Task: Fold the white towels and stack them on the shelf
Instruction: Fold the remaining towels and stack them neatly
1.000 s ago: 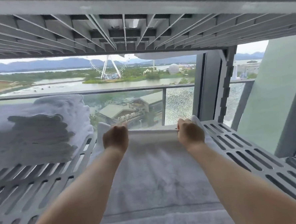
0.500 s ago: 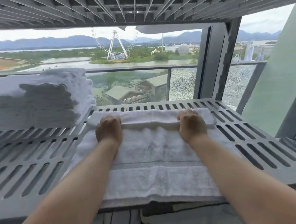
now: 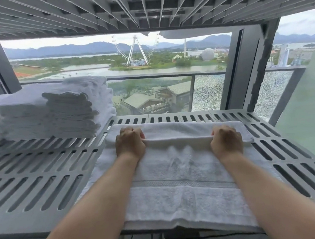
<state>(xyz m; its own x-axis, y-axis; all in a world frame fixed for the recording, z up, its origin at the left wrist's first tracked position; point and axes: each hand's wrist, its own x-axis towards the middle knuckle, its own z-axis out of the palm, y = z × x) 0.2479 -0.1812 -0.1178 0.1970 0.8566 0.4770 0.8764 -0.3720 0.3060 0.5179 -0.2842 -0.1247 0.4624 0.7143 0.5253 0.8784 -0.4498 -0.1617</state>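
A white towel (image 3: 180, 175) lies spread on the grey slotted shelf (image 3: 45, 172), its near edge hanging over the shelf's front. Its far end is doubled back toward me into a fold. My left hand (image 3: 130, 142) grips the left side of that folded edge and my right hand (image 3: 226, 140) grips the right side, both fists closed on the cloth. A stack of folded white towels (image 3: 49, 109) sits at the shelf's back left, apart from the towel in my hands.
Another slotted shelf (image 3: 146, 7) hangs close overhead. A dark upright post (image 3: 242, 68) stands at the back right, with a window and glass railing behind the shelf. A pale wall (image 3: 304, 114) closes the right side. Bare shelf slats lie left of the towel.
My hands have drawn the towel's far edge back toward me, widening the fold. The view has tilted down, so the shelf's front edge and more of the towel show.
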